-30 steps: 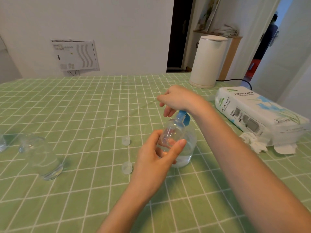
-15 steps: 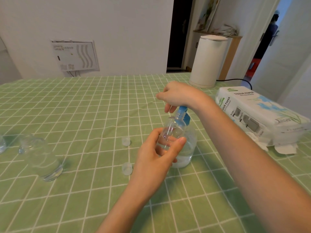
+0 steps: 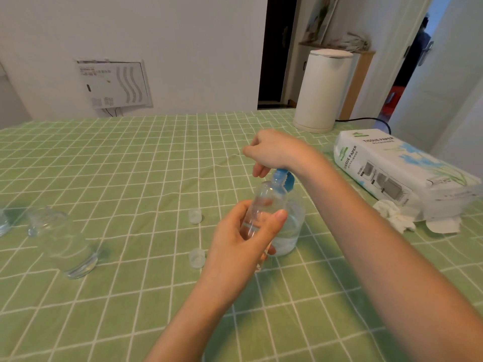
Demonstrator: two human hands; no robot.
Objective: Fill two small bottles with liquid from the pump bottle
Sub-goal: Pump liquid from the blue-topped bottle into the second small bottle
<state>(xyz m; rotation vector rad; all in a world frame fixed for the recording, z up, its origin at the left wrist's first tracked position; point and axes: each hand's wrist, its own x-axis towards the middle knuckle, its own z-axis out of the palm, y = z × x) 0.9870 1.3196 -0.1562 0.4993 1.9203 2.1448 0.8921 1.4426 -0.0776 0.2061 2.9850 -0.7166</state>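
Observation:
My left hand (image 3: 240, 241) grips a small clear bottle (image 3: 266, 202), tilted with its mouth up against the blue pump head (image 3: 283, 177). The pump bottle (image 3: 291, 231) stands on the table just behind it, with clear liquid low inside. My right hand (image 3: 277, 150) sits on top of the pump head with its fingers curled down over it. A second small clear bottle (image 3: 62, 239) stands at the left. Two small clear caps (image 3: 195, 215) (image 3: 196, 258) lie on the cloth left of my left hand.
A green checked tablecloth (image 3: 130, 165) covers the table. A tissue paper pack (image 3: 392, 165) lies at the right with crumpled tissues (image 3: 394, 214) in front of it. A white kettle (image 3: 322, 90) stands at the far right. Part of a clear container (image 3: 2, 223) shows at the left edge.
My right hand rose a little on the pump head, then came back down. My left hand and the small bottle stayed nearly still under the nozzle.

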